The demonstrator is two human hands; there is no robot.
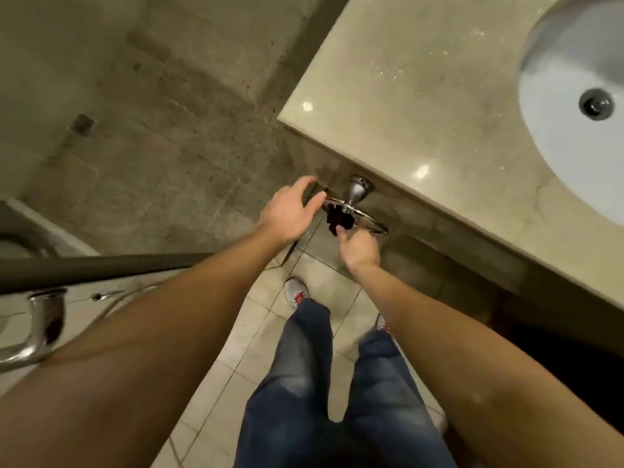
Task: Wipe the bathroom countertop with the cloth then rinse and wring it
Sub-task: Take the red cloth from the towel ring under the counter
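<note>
left hand grip wide, at towel ring | right hand pinches dark cloth | below countertop edge

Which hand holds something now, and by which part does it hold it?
The right hand pinches the dark cloth at its lower edge, where it hangs on the chrome towel ring. The left hand looks open, holding nothing.
</note>
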